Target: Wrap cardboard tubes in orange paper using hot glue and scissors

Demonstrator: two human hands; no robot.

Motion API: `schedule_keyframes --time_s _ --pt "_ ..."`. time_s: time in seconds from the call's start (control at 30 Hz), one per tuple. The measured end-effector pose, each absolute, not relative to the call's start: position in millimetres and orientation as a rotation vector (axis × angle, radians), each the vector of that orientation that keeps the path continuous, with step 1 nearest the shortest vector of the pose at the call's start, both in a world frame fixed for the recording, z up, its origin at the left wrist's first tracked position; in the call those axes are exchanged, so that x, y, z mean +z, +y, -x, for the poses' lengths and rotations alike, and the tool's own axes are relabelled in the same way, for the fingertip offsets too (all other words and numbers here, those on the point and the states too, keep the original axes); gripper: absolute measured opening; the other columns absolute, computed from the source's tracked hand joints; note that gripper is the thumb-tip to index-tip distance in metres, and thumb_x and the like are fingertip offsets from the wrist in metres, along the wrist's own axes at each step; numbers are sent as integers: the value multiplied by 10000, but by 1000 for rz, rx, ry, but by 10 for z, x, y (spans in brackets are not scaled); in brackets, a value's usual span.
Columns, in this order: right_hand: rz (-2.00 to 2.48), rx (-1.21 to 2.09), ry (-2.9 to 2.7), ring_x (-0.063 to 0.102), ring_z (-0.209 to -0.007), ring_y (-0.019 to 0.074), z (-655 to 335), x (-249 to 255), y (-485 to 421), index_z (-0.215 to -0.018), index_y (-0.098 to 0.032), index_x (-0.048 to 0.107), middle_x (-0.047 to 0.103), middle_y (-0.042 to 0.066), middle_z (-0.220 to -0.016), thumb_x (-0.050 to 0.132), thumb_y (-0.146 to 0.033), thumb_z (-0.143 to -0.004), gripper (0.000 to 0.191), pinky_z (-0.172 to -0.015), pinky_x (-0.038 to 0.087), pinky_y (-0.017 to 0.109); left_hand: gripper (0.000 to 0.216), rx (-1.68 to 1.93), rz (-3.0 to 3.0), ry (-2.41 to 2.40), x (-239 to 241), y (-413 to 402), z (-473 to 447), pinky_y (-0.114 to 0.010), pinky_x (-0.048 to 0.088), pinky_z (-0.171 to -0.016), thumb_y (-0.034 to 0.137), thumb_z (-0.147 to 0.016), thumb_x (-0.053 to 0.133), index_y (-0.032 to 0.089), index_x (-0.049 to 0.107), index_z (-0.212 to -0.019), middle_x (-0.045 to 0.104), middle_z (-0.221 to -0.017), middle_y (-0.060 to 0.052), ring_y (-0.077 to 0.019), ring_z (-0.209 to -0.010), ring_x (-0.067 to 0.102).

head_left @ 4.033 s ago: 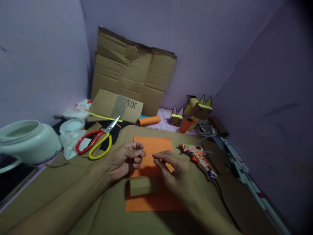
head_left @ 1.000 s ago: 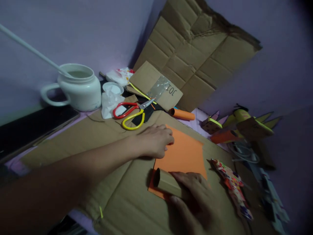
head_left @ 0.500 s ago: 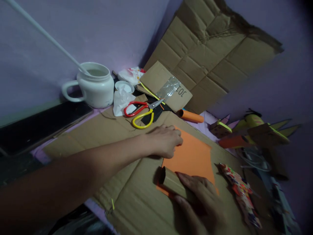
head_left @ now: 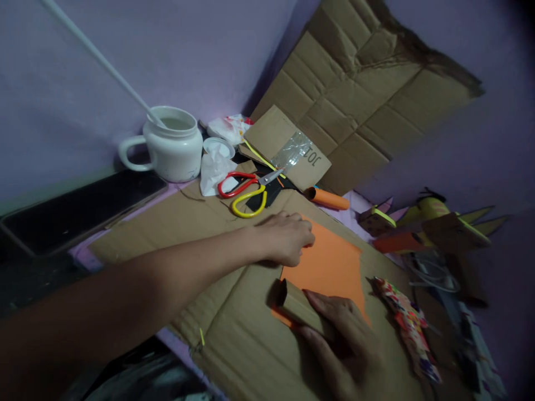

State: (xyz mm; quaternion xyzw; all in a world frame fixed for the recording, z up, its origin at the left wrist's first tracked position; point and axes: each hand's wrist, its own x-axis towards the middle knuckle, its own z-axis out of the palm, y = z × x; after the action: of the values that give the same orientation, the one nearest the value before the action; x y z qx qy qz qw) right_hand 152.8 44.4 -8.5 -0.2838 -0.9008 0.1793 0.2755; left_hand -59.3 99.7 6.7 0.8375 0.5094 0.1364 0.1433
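Observation:
A sheet of orange paper [head_left: 330, 264] lies on the flat cardboard. My left hand [head_left: 288, 239] is closed at the sheet's far left edge, its fingers curled over the paper; the fingertips are partly hidden. Nearer to me, my right hand [head_left: 349, 334] grips a brown cardboard tube [head_left: 303, 306] between thumb and fingers. The tube rests on the near end of the sheet, and its open end faces left. Beyond my left hand lie scissors [head_left: 248, 200] with one red and one yellow handle.
Behind stands a white mug [head_left: 173, 147] with a long stick in it, beside crumpled white tissue [head_left: 215, 170]. An orange roll [head_left: 330, 199] is at the back edge. A colourful wrapper [head_left: 407, 323] lies to the right. Large folded cardboard [head_left: 355, 72] leans on the wall.
The view has shifted slightly, so things on the left appear a little further right. Both hands keep nearly the same positions on the paper and the tube.

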Motion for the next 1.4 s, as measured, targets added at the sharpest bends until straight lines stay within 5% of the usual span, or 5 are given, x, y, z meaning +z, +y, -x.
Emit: schedule_keyframes --time_s 0.2,0.33,0.53,0.97,1.4 --pt "791 549 -2418 630 -837 233 -1556 -116 450 -1157 -252 595 686 79 -948 654 -238 -802 360 -651 543 361 284 616 -2259 1520 218 800 669 -316 430 -841 175 -814 549 172 596 -1094 612 -1145 -69 -196 -1030 553" --pt "832 604 -2387 623 -865 241 -1549 -124 441 -1149 -250 596 692 89 -984 645 -262 -811 341 -695 526 388 93 853 -1954 1484 321 274 720 -239 445 -638 160 -801 535 206 615 -808 649 -780 22 -129 -749 589" --pt "789 614 -2345 603 -787 219 -1534 -114 452 -1135 -228 600 711 79 -936 661 -282 -802 343 -666 501 383 194 872 -2137 1457 84 -238 731 -268 440 -688 36 -778 466 188 585 -785 605 -801 -12 -143 -768 552" --pt "840 638 -2270 601 -838 229 -1520 -116 444 -1015 -185 664 728 71 -966 731 -261 -729 304 -743 474 388 200 164 -3390 1288 120 -166 436 -437 375 -870 90 -784 492 163 675 -753 579 -617 -23 -185 -591 503" --pt "876 600 -2346 570 -861 233 -1518 -72 431 -1029 -144 665 721 70 -964 688 -295 -767 303 -779 444 396 172 -302 -3468 909 250 -76 340 -347 357 -525 70 -730 501 142 655 -754 570 -607 -48 -194 -520 484"
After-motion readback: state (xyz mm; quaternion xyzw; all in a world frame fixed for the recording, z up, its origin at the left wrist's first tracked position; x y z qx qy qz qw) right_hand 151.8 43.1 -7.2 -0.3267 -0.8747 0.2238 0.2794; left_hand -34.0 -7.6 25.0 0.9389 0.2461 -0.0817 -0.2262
